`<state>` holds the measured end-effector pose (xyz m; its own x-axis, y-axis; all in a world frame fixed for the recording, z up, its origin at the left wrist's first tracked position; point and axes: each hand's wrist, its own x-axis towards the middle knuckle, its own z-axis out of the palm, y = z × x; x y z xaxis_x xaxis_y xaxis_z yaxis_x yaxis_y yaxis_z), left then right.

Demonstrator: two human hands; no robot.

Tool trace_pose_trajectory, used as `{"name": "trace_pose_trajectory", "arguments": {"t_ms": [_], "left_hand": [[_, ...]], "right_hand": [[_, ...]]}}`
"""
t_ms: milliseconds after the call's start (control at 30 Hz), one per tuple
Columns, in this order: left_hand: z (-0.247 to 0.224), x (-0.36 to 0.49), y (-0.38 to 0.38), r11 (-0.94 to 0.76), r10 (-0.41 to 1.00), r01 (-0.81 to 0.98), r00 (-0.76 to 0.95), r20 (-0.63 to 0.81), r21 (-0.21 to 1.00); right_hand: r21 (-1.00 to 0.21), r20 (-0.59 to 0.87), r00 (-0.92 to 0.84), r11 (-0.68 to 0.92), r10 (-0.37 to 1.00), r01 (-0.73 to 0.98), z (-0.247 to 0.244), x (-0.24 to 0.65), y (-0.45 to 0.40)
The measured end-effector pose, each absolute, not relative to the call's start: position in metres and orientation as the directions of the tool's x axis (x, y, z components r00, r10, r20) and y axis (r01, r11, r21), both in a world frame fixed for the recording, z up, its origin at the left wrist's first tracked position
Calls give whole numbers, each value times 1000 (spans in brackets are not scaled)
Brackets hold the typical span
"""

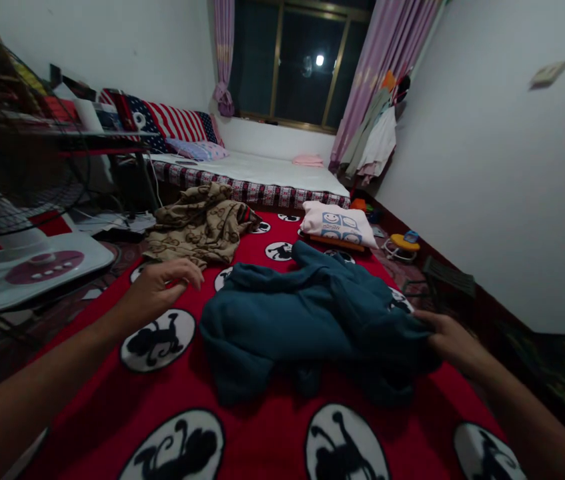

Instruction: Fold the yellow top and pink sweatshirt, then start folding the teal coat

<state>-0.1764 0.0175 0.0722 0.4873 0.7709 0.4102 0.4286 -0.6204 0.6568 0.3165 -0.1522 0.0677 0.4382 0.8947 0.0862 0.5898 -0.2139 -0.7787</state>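
Note:
A dark teal sweatshirt [282, 320] lies crumpled and loosely spread over a red bedspread [257, 433] printed with black monkey figures in white circles. At the garment's right end, my right hand [445, 337] is closed on its edge; the fingertips are partly hidden by the cloth. My left hand [169, 283] hovers to the left of the sweatshirt, apart from it. Its fingers curve loosely, with a gap to the thumb and nothing held. Just beyond the left hand is a rumpled brown patterned cloth [202, 227].
A pale pillow [337, 223] with smiley prints lies at the bed's far right. Behind stands another bed [262, 167] beneath the window. To the left are a fan [17, 160] and a cluttered desk [107, 137]. A small yellow stool [405, 243] stands on the right.

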Motion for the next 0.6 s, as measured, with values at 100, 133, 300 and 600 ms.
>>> {"name": "trace_pose_trajectory", "arguments": {"t_ms": [100, 133, 300, 600], "left_hand": [[43, -182, 26, -342, 920, 500, 350, 175, 796], [36, -179, 28, -264, 930, 498, 359, 82, 826], [19, -134, 24, -219, 874, 527, 480, -75, 821], [18, -93, 0, -131, 821, 455, 548, -161, 881]], "right_hand": [[-788, 21, 292, -164, 956, 594, 70, 316, -155], [-787, 36, 246, -125, 969, 604, 73, 313, -153], [-607, 73, 69, -11, 995, 795, 67, 285, -128], [-555, 72, 49, -1, 996, 832, 26, 266, -93]]}}
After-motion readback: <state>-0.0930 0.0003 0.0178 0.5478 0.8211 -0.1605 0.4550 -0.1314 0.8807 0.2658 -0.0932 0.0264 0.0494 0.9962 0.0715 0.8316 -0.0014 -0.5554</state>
